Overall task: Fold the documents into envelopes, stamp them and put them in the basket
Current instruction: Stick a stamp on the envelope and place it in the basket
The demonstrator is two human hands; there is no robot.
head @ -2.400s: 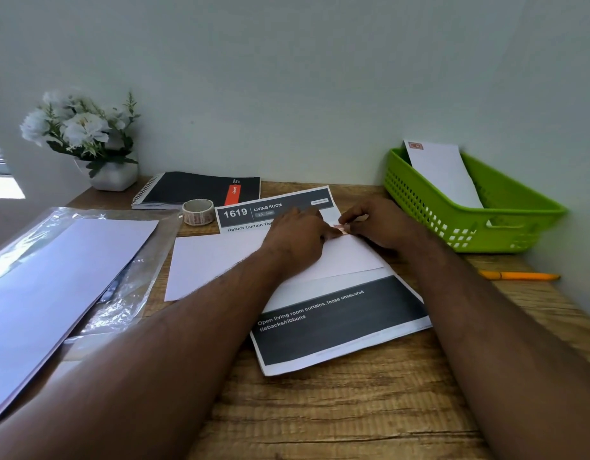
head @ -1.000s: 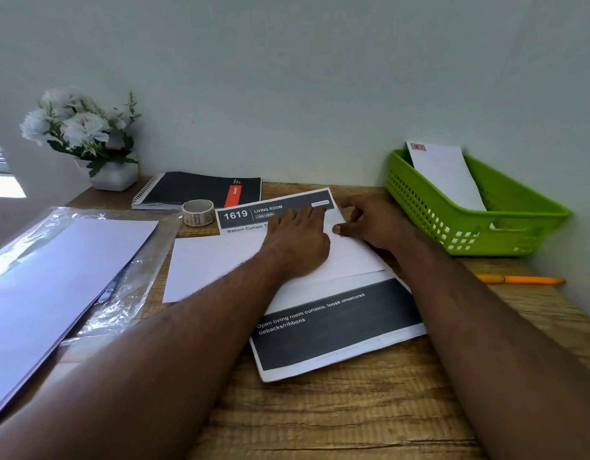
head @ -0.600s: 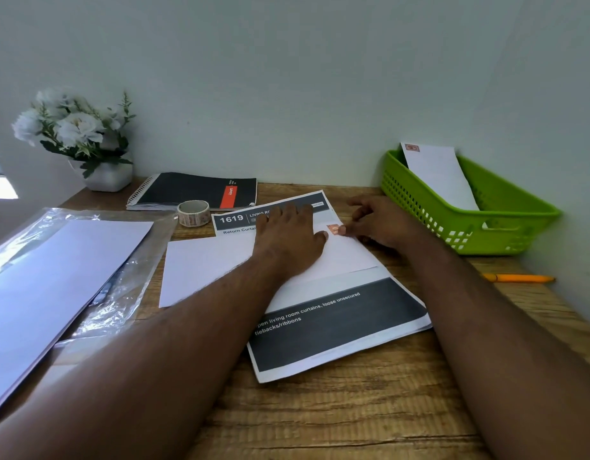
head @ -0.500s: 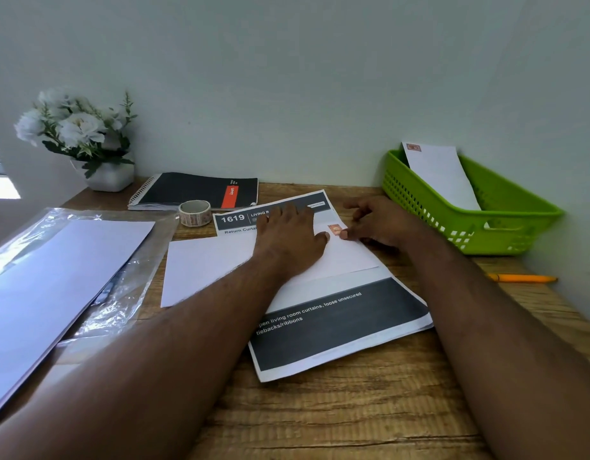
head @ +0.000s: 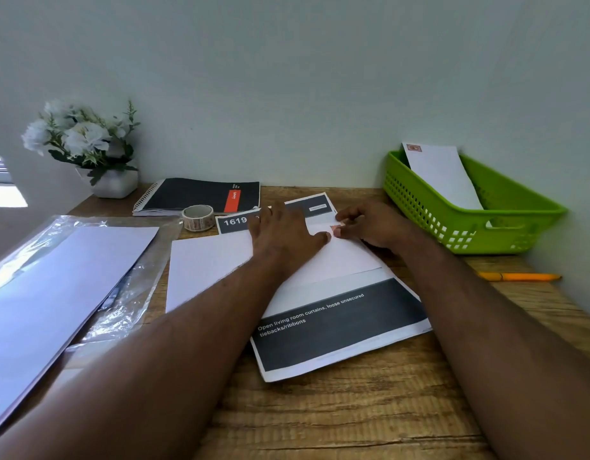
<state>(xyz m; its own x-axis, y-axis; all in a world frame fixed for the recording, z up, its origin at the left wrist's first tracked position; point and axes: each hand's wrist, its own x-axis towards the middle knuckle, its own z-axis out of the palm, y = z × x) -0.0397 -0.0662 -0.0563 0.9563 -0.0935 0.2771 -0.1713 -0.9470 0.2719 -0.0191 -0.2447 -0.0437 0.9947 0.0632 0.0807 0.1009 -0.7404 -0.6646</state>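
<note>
A white envelope [head: 207, 267] lies on a printed document [head: 337, 323] with dark bands, in the middle of the wooden desk. My left hand [head: 283, 237] lies flat on the envelope, fingers spread, pressing it down. A small reddish stamp [head: 337, 230] sits at the envelope's far right corner. My right hand [head: 376, 227] has its fingers curled, with the tips on the stamp's right edge. The green basket [head: 420, 207] stands at the back right and holds one stamped envelope [head: 443, 174] leaning against its far wall.
A roll of stamps [head: 198, 218] sits behind the envelope, in front of a black spiral notebook [head: 194, 194]. A white flower pot [head: 111, 184] stands at the back left. A plastic sleeve of white paper [head: 54, 277] lies left. An orange pen [head: 519, 277] lies right, near the wall.
Both hands had pinched together at the envelope's corner. My left hand then flattened on the envelope and slid slightly left, which uncovered the stamp. My right fingertips stayed at the stamp.
</note>
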